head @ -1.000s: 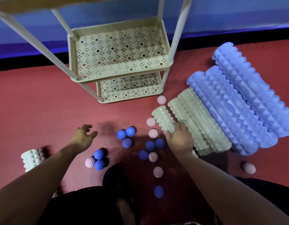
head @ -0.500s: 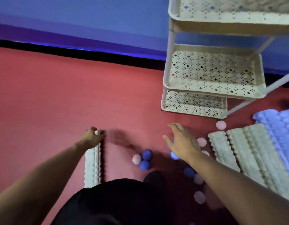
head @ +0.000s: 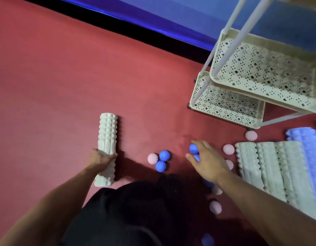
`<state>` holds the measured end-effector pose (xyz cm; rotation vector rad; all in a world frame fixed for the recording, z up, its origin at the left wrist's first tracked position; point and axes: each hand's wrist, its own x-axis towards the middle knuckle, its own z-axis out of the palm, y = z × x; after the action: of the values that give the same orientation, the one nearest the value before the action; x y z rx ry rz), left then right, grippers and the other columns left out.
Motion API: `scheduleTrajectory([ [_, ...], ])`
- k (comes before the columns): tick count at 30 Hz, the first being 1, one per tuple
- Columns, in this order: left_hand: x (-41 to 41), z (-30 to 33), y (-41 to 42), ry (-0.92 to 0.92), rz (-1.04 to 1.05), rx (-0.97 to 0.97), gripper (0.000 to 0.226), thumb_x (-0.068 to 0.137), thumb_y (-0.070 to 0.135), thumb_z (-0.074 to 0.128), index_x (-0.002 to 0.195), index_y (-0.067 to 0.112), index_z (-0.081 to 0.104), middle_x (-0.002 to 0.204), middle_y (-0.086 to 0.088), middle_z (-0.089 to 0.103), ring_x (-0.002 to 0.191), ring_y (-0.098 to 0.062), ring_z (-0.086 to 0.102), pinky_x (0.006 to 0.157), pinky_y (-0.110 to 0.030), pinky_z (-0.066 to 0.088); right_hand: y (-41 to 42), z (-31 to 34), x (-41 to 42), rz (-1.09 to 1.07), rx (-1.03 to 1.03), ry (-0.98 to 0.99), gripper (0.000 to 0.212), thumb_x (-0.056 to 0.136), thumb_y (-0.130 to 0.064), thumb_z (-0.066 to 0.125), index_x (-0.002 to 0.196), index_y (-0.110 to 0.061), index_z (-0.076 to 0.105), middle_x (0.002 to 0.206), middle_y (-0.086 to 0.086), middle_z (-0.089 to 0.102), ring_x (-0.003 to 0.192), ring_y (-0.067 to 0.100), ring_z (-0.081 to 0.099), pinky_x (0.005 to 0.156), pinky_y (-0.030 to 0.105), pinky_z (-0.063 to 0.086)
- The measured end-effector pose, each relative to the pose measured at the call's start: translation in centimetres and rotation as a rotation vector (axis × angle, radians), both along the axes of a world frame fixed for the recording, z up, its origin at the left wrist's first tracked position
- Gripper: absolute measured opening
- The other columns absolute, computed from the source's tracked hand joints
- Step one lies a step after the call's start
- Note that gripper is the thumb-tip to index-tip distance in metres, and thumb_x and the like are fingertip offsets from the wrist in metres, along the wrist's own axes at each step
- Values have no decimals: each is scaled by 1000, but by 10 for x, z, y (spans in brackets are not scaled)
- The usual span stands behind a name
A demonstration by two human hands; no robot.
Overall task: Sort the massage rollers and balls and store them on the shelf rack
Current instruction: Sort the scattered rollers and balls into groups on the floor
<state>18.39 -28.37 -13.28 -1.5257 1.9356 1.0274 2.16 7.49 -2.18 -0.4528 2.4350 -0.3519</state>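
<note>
Left hand [head: 100, 158] wraps the pale ridged foam roller [head: 107, 144] near its lower end — right hand [head: 206, 161], fingers spread, cups two blue spiky balls [head: 194, 148].

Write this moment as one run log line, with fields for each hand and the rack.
left hand: grips white roller on floor | right hand: over blue balls | shelf rack: visible trays empty

In view: four pale green rollers [head: 107, 139] [head: 248, 164] [head: 270, 167] [head: 292, 171], at least one blue roller [head: 309, 148], six pink balls [head: 152, 158], six blue balls [head: 164, 155], one shelf rack [head: 230, 82].
</note>
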Motion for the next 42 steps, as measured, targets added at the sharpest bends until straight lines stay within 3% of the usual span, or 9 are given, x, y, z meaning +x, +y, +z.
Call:
scheduleTrajectory([
  [2,-15,17,0,52,-102,-18,50,77,37,87,90,-6,64,73,-14,70,65,-25,71,58,-34,57,-1,8,0,-6,-11,7,60,96,-54,53,149,-33,38,149,-12,42,134,20,47,109,38,42],
  [7,-70,96,0,15,-741,-93,68,70,52,83,116,27,40,99,1,57,66,-20,65,48,-28,47,-3,45,-6,-14,-64,53,62,96,-54,52,151,-29,36,153,-10,38,137,20,45,113,35,37],
  [12,-134,191,32,77,-1382,-301,88,67,70,70,139,31,39,124,4,58,105,-25,65,84,-39,54,17,104,-9,-4,-104,135,70,91,-60,56,152,-33,33,152,-13,39,137,16,44,113,33,37],
  [21,-194,322,174,493,-1967,-471,83,71,69,65,138,29,40,126,5,55,111,-26,63,79,-39,51,74,199,-11,36,-115,191,94,69,-70,74,147,-35,36,142,-6,50,129,19,50,106,37,42],
  [24,-195,337,225,723,-2043,-433,76,72,65,63,135,26,45,119,4,58,104,-26,64,74,-37,50,108,211,-3,-36,-98,165,95,58,-73,73,140,-40,39,131,-8,59,118,20,57,97,40,48],
  [27,-197,337,270,854,-2094,-451,76,74,60,66,138,23,48,121,2,58,109,-24,60,91,-37,44,147,205,10,-172,-149,85,94,57,-70,75,138,-41,37,128,-12,58,115,14,58,95,40,49],
  [30,-199,320,302,818,-2062,-487,73,86,60,62,146,24,41,136,1,51,124,-22,49,110,-38,32,185,184,24,-312,-130,25,97,60,-74,73,141,-37,35,130,-12,57,118,14,57,99,40,48],
  [37,-195,265,340,681,-1579,-235,59,96,56,52,144,20,46,135,-6,51,122,-29,54,102,-40,44,257,100,45,-643,-33,-48,106,70,-62,79,153,-18,28,142,3,55,127,24,55,103,39,46],
  [42,-190,211,350,571,-1390,-67,51,100,48,52,144,23,47,142,-2,47,130,-25,50,112,-37,37,265,38,40,-738,85,-9,99,70,-59,80,147,-12,37,140,9,52,129,29,50,107,40,44],
])
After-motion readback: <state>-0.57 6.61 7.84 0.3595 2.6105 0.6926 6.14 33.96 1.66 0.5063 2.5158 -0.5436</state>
